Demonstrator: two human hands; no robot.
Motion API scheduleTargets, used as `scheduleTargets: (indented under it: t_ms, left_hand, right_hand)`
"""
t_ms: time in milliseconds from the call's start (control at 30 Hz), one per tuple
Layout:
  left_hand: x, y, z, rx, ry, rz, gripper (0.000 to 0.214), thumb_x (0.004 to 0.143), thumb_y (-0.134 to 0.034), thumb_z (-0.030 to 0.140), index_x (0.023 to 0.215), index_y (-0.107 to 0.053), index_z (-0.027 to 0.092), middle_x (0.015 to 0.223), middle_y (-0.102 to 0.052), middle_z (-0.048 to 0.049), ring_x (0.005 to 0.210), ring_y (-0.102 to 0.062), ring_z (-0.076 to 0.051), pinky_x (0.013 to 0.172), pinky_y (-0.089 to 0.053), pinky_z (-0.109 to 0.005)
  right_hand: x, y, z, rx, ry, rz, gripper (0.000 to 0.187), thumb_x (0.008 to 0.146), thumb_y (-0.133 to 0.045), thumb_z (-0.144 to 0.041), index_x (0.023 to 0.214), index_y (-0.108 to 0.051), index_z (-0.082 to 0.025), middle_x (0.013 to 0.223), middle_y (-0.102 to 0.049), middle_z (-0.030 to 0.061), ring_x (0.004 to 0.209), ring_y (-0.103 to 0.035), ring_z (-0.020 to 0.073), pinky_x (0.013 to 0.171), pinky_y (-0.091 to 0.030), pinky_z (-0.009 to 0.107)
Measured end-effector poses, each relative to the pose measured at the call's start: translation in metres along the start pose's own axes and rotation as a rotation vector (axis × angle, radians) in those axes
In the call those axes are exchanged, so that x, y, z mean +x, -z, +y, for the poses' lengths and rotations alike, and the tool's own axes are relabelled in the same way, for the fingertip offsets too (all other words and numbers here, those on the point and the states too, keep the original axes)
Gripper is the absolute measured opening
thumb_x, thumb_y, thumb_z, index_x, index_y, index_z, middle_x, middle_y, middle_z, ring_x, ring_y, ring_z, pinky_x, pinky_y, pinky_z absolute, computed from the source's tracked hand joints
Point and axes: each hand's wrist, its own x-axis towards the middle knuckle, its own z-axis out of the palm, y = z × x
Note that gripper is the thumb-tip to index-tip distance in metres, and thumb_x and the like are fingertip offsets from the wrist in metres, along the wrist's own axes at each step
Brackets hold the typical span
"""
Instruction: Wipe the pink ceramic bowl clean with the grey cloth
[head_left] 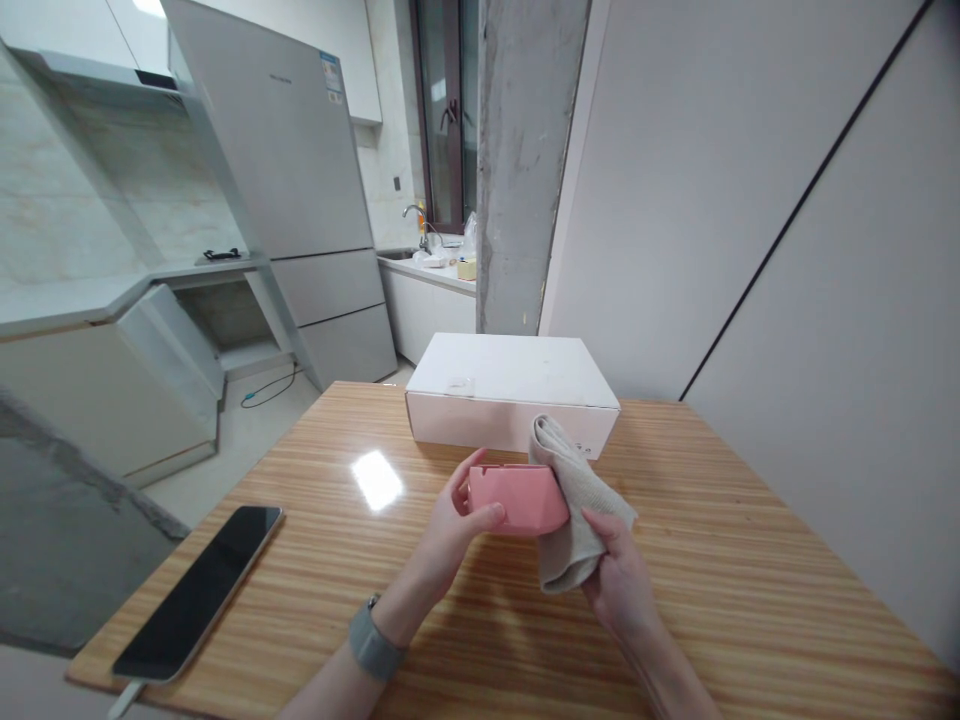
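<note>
A pink faceted box-like object is held above the table by my left hand, thumb across its near face and fingers behind its left end. What kind of object it is I cannot tell. My right hand grips a folded grey-beige cloth, its thumb on top. The cloth stands upright against the right end of the pink object and covers part of that end. The fingers of my right hand are partly hidden behind the cloth.
Behind my hands a white cardboard box lies on the wooden table. A smartphone with a white cable rests at the left edge. Beyond stand a grey fridge, a concrete pillar and a sink counter.
</note>
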Motion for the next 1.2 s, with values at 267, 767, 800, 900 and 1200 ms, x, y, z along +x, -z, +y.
scheduleTargets:
  t_ms: [267,767,800,900,1200]
  left_hand:
    - [0.004,0.002,-0.006,0.131,-0.056,0.14,0.094,0.054,-0.087,0.031,0.136,-0.045,0.015,0.121,-0.064,-0.0166,0.106,-0.061,-0.029,0.088,-0.049,-0.035]
    - [0.001,0.0,-0.001,-0.148,-0.066,-0.068,0.07,0.07,-0.08,0.042,0.132,-0.055,0.022,0.116,-0.068,-0.0111,0.109,-0.06,-0.025,0.095,-0.042,-0.035]
    - [0.0,-0.001,-0.001,-0.176,-0.04,-0.108,0.076,0.068,-0.081,0.045,0.134,-0.052,0.021,0.117,-0.067,-0.0122,0.109,-0.06,-0.027,0.095,-0.042,-0.036]
    - [-0.004,-0.002,0.0,-0.186,0.024,-0.186,0.085,0.062,-0.083,0.05,0.135,-0.052,0.017,0.125,-0.062,-0.0165,0.116,-0.056,-0.032,0.095,-0.043,-0.039]
    - [-0.002,0.0,0.002,-0.002,-0.027,-0.002,0.09,0.059,-0.085,0.038,0.138,-0.049,0.015,0.12,-0.066,-0.0167,0.108,-0.061,-0.032,0.086,-0.049,-0.035]
  right_hand:
    - [0.0,0.0,0.0,-0.044,-0.08,0.049,0.011,0.055,-0.074,-0.034,0.059,-0.072,-0.025,0.058,-0.071,-0.0009,0.054,-0.059,0.0205,0.052,-0.047,0.031]
    - [0.0,-0.004,-0.011,0.046,-0.023,-0.04,0.021,0.07,-0.066,-0.037,0.081,-0.077,-0.024,0.077,-0.078,0.0034,0.088,-0.07,0.0324,0.074,-0.056,0.043]
    - [-0.002,-0.005,-0.011,0.051,-0.038,-0.04,0.022,0.069,-0.066,-0.038,0.082,-0.078,-0.024,0.078,-0.078,0.0036,0.089,-0.07,0.0327,0.074,-0.056,0.043]
    - [-0.005,-0.008,-0.011,0.054,-0.073,-0.047,0.025,0.068,-0.067,-0.039,0.084,-0.078,-0.024,0.08,-0.078,0.004,0.09,-0.069,0.0324,0.074,-0.056,0.043]
    - [-0.004,-0.001,-0.003,-0.013,-0.093,-0.006,0.013,0.062,-0.072,-0.037,0.07,-0.076,-0.028,0.065,-0.074,0.0006,0.068,-0.066,0.0266,0.062,-0.052,0.036]
